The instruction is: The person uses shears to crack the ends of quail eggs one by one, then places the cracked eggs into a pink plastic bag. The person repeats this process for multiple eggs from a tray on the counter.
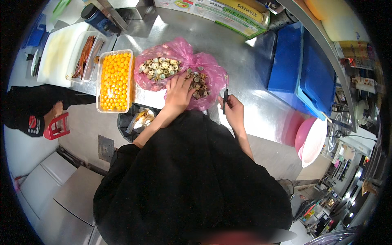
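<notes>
My left hand point(178, 92) reaches palm down into a pink plastic bag point(216, 68), fingers spread, the fingertips at speckled quail eggs and shell pieces point(199, 85). I see nothing between thumb and forefinger; the underside of the hand is hidden. A second pink bag point(144, 82), touching the first on its left, holds more speckled quail eggshells point(160, 68), several showing pale insides. Right of the bags, my right hand point(235, 110) grips the black handle of small scissors point(225, 99), blades pointing away from me. A clear plastic container point(98, 92) at left is full of round yellow egg yolks point(115, 82).
Below the steel table point(245, 82) hangs a black-lined bin point(124, 127). At left are a container of reddish-brown meat strips point(84, 58) and a white cutting board point(58, 52). Blue bins point(288, 61), a pink basket point(301, 134) and a carton point(214, 13) stand around. Another person's hand point(55, 111) is at far left.
</notes>
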`<control>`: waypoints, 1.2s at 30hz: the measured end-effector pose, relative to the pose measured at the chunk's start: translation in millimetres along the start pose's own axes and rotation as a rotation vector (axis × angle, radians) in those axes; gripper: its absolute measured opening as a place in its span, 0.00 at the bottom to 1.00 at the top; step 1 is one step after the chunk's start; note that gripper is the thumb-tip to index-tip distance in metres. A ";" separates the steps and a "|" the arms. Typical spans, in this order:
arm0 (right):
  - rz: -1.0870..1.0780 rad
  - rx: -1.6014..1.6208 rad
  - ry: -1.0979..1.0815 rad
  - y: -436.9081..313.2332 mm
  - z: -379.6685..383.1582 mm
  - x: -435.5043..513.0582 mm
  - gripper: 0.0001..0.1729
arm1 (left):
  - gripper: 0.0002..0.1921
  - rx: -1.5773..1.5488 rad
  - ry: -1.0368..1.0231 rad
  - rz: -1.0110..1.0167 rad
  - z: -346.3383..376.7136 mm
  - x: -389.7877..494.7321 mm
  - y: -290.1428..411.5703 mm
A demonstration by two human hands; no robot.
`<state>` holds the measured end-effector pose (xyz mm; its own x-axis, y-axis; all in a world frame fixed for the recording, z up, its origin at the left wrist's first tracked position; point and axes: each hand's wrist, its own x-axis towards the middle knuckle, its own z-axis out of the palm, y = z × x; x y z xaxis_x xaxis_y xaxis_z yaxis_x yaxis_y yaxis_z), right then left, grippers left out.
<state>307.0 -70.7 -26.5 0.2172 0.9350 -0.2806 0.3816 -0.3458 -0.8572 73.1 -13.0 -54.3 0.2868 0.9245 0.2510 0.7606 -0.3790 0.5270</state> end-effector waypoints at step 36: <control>-0.286 -0.215 0.215 -60.0 3.6 74.6 0.15 | 0.11 -1.181 0.057 -0.450 -60.8 -36.3 27.9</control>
<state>297.1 20.1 2.4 0.2492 0.9657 0.0722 0.6279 -0.1044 -0.7713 48.5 -59.6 0.6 0.0912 0.9887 -0.1194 -0.2058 0.1360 0.9691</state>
